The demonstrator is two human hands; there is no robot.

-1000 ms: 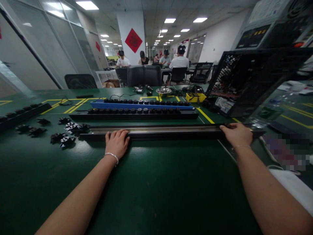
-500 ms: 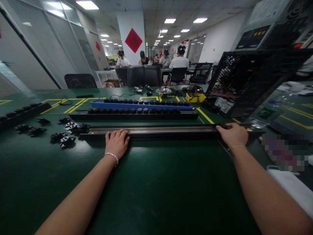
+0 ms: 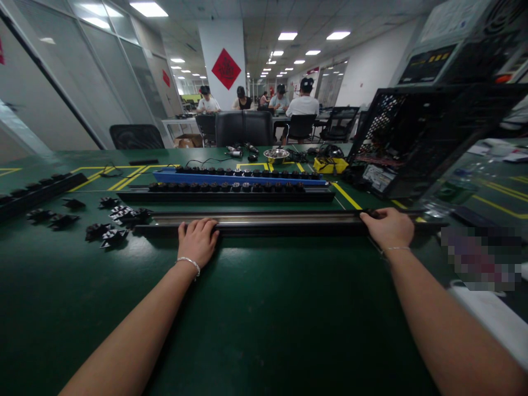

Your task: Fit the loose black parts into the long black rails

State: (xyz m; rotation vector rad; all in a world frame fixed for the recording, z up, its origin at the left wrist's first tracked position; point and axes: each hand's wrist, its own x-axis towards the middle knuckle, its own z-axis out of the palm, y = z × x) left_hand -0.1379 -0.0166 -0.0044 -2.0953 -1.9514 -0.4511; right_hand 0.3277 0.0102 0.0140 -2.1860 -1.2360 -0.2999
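A long black rail (image 3: 280,228) with a pale metal channel lies across the green table in front of me. My left hand (image 3: 198,239) is closed over its near wall, left of the middle, fingers bent over the top edge. Toward the rail's right end, my right hand (image 3: 390,228) is closed in a pinch on a small black part (image 3: 373,213) at the channel; the fingers mostly hide it. Several loose black finned parts (image 3: 113,236) lie by the rail's left end.
Behind lie a black rail (image 3: 226,196) and a blue rail (image 3: 198,177) carrying rows of black parts. Another filled rail (image 3: 41,192) is at far left. A metal bowl (image 3: 275,154), yellow box (image 3: 330,164), open computer case (image 3: 412,143) and plastic bottle (image 3: 451,187) stand farther back.
My right hand has slid slightly left along the rail. The left hand and the rail stay where they were.
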